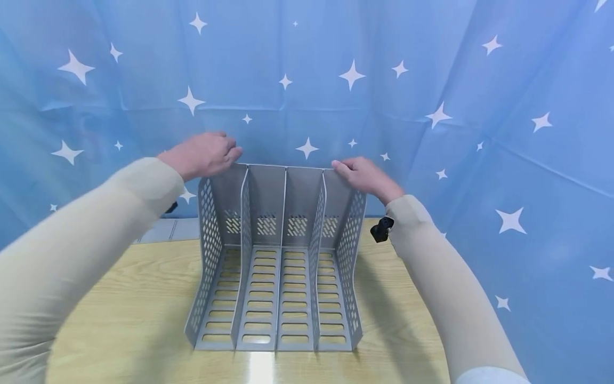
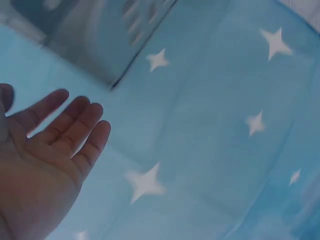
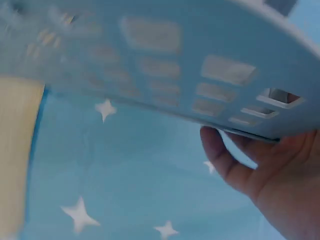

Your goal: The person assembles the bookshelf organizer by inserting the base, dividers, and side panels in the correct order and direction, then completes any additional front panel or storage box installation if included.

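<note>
A grey file rack stands upright on the table, its several slots side by side facing me, with slotted bases and perforated dividers. At its top right corner my right hand grips the back panel's edge, thumb on the front. The right wrist view has that hand around the edge of the perforated side wall. Close to the top left corner is my left hand. In the left wrist view its fingers are loosely extended, apart from the rack's corner, holding nothing.
Flat grey panels lie on the table behind the rack's left side. The wood-grain table runs under the rack. A blue curtain with white stars hangs close behind and to the right.
</note>
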{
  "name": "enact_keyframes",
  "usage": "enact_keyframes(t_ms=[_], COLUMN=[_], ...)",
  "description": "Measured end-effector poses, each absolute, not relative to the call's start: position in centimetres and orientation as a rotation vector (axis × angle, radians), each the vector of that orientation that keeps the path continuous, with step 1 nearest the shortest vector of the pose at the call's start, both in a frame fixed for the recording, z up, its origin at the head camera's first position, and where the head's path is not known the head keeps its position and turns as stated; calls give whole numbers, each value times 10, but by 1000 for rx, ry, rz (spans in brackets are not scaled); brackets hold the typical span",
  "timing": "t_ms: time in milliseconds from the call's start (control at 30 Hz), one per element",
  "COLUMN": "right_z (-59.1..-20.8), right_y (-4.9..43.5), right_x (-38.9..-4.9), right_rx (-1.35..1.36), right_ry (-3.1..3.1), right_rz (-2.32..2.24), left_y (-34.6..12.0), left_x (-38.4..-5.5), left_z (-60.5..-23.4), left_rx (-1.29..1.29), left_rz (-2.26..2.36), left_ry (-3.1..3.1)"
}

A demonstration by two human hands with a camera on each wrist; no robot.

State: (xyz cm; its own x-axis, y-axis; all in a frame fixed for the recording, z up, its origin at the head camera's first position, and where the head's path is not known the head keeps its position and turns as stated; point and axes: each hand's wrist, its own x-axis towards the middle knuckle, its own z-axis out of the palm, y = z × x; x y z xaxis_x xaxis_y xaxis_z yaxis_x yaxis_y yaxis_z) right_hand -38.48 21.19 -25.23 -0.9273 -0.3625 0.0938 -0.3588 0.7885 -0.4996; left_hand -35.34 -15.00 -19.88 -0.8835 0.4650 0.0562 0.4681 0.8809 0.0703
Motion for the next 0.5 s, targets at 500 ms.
enact_keyframes(t_ms=[500], right_z=[-234], right_y=[199], right_x=[-383], right_rx=[-604], right_ry=[2850], right_rz=[-419], left_y=[-156], left_x=[-366], left_z=[-232], left_rx=[-664], left_rz=[-324], left_ry=[-3140])
